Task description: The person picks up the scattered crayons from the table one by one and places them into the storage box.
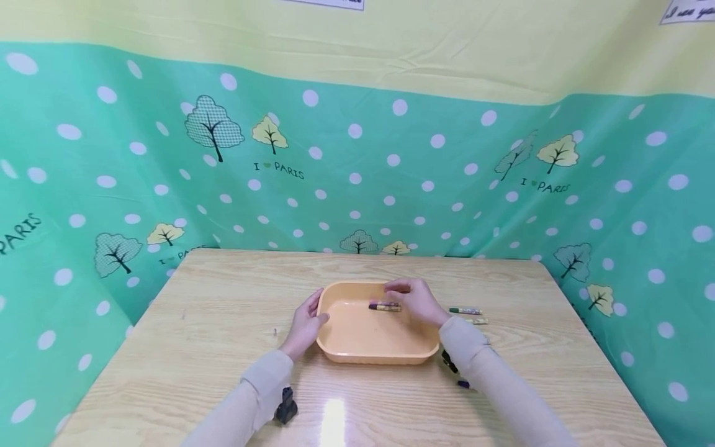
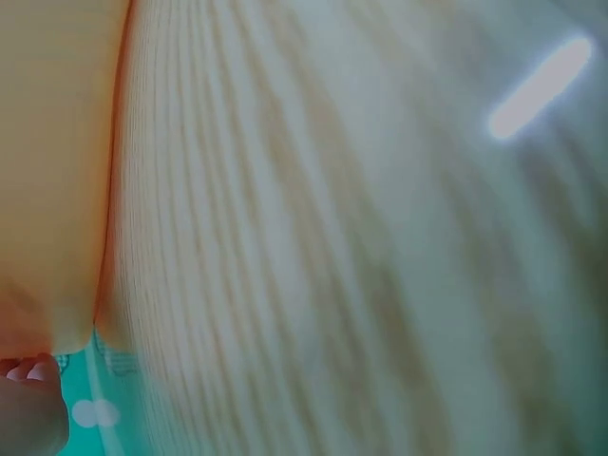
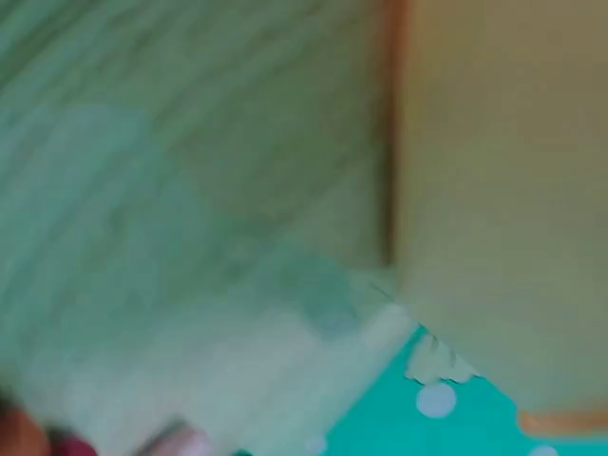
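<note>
My left hand (image 1: 304, 324) grips the left side of a shallow orange plastic tray (image 1: 380, 359), thumb over the rim and fingers along its outside. In the left wrist view, the curled fingers (image 2: 33, 370) of a hand show by the tray's orange wall (image 2: 52, 171). Over the tray's right half, my right hand (image 1: 419, 301) reaches in with fingers pointing left, just above two crayons. One crayon (image 1: 384, 308) is dark-tipped with a patterned wrapper; a blurred pink-tipped one (image 1: 375, 303) lies along its far side, close below the fingertips.
Right of the tray, a green-tipped crayon (image 1: 465, 311) and a pale crayon (image 1: 476, 321) lie on the wooden table (image 1: 223, 310). A dark blue crayon tip (image 1: 463, 384) shows beside the right sleeve. Black devices (image 1: 286, 406) are at both wrists. A polka-dot curtain (image 1: 357, 186) hangs behind.
</note>
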Motion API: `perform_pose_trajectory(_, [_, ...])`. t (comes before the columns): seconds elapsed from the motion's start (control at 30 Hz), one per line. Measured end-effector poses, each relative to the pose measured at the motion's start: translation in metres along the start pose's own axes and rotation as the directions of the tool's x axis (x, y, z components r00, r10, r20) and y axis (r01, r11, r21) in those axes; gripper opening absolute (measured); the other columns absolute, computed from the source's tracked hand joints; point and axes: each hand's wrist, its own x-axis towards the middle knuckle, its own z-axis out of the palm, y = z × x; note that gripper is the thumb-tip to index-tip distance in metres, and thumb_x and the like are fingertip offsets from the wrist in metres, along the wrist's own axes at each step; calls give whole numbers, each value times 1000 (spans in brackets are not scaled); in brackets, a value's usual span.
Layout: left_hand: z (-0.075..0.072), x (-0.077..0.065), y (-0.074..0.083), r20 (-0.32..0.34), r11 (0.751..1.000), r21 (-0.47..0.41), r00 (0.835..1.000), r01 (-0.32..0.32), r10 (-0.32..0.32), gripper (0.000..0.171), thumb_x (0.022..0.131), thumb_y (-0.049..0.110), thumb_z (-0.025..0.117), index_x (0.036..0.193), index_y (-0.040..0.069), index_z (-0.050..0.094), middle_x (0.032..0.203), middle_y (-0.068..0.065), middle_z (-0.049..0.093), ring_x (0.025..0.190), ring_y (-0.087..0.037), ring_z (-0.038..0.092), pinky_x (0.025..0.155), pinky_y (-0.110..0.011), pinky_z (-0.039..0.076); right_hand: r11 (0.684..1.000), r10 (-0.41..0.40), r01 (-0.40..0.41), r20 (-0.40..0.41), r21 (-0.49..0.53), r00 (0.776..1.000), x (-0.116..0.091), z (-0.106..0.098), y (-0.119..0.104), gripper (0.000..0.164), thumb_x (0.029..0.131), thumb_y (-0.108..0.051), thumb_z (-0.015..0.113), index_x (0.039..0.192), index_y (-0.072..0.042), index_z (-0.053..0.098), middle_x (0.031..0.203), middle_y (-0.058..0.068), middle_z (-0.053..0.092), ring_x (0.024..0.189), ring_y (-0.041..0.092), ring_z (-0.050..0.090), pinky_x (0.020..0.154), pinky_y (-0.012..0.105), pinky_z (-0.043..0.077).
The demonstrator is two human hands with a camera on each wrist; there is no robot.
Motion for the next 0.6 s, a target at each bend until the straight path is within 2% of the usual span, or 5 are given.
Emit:
perform_pose_trajectory(0.13, [0, 0, 0, -5, 1000, -3, 1000, 3, -3, 65, 81, -9, 50, 141, 3, 30, 143, -24, 34, 130, -36, 37, 106, -40, 38, 999, -41, 41, 13, -16, 999, -13, -22, -11, 30, 85, -15, 63, 113, -4, 64, 109, 9, 67, 100, 20, 63, 86, 29, 55])
perform_pose_trajectory(0.3, [0, 0, 1, 1, 1000, 1, 1000, -9, 9, 65, 81, -10, 49, 141, 1, 29, 142, -26, 33, 130, -38, 36, 106, -41, 37, 991, -66, 67, 11, -120, 998, -26, -62, -13, 31, 86, -18, 62, 114, -5, 63, 112, 12, 65, 100, 23, 63, 84, 31, 56])
perform_pose_trajectory(0.43, [0, 1, 2, 4, 1000, 5, 1000, -5, 5, 65, 81, -9, 49, 142, 2, 29, 143, -25, 33, 130, -38, 35, 107, -41, 36, 982, -48, 44, -19, -182, 999, -35, -88, -3, 31, 87, -24, 60, 114, -7, 64, 113, 12, 65, 101, 24, 62, 84, 34, 56])
perform_pose_trajectory(0.6, [0, -1, 2, 3, 1000, 5, 1000, 7, -7, 65, 81, -8, 50, 142, 4, 30, 142, -24, 34, 130, -36, 36, 107, -40, 37, 980, 5, -12, -35, -199, 999, -45, -104, 25, 33, 88, -22, 60, 116, -4, 62, 113, 15, 64, 101, 26, 62, 81, 31, 57])
